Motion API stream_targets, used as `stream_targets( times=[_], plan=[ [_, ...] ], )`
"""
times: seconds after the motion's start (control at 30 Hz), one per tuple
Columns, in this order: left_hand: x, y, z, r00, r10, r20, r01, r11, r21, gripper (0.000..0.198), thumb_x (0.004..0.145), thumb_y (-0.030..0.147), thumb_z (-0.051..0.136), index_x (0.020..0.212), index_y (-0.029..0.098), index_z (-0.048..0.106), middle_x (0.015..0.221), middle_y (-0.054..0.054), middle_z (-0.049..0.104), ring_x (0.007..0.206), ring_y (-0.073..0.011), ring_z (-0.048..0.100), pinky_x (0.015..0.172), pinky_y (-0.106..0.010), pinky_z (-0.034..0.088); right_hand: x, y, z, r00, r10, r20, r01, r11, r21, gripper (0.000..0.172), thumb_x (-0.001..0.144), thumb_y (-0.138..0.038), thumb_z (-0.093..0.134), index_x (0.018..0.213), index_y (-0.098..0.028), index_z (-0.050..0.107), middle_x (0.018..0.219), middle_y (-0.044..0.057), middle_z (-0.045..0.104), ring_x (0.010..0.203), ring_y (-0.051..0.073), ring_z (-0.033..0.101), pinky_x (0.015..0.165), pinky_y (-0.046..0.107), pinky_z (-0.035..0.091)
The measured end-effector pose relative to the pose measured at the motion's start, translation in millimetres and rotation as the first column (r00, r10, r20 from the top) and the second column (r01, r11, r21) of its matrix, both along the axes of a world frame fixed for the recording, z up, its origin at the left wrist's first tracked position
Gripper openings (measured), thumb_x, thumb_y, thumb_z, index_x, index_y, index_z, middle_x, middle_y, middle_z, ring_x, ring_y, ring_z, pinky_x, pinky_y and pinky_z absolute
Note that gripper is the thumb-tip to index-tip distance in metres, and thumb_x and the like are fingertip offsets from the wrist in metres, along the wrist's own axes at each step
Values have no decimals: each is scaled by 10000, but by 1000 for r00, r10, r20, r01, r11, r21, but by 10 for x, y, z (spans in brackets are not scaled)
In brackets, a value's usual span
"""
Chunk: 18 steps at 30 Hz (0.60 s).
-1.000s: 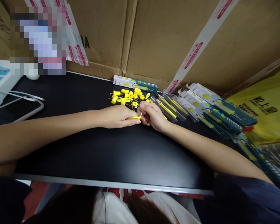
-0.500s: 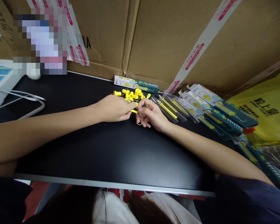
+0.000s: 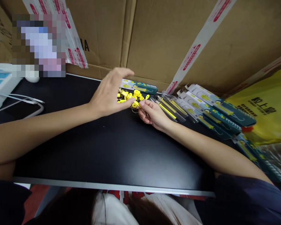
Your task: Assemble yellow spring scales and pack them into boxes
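My left hand (image 3: 109, 93) is raised over the near side of a pile of yellow plastic parts (image 3: 137, 93), its thumb and fingers spread wide with nothing between them. Its thumb tip comes close to a small yellow plastic rod (image 3: 137, 104); whether they touch I cannot tell. My right hand (image 3: 152, 113) pinches the right end of that rod between thumb and forefinger, the other fingers curled under. Thin metal springs and wires lie among the loose parts, partly behind my left hand. Beside my right hand lie clear tubes with yellow scales (image 3: 166, 107).
A printed spring-scale box (image 3: 140, 86) lies behind the pile. Several similar boxes (image 3: 215, 109) are stacked at the right, by a yellow bag (image 3: 264, 106). A power strip (image 3: 1, 79) and white cables (image 3: 35, 101) are at the left. Cardboard (image 3: 159, 37) walls the back.
My left hand has let go of the yellow part, lifted and opened its fingers. My right hand has closed into a pinch on it. The curved wire below the fingers no longer shows clearly.
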<state>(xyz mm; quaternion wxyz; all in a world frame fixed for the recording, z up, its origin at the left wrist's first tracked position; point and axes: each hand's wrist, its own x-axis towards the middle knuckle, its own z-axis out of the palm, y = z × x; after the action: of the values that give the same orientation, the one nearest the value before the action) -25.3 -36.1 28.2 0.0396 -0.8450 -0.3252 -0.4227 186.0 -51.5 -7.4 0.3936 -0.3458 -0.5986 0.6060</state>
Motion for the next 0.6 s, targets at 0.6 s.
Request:
stream_targets(
  times=[0.6],
  plan=[
    [164,3,-122,874,9,485,341,699,-628,313,968,396,457,1109,136,559,897,-61,712,808,-123,712,721,-215,571,0,-11,1,997,81,14,-81,997,4,360,784,-450,711,918,-201,487,546,-82,621,343,41,450,309,128,308]
  ],
)
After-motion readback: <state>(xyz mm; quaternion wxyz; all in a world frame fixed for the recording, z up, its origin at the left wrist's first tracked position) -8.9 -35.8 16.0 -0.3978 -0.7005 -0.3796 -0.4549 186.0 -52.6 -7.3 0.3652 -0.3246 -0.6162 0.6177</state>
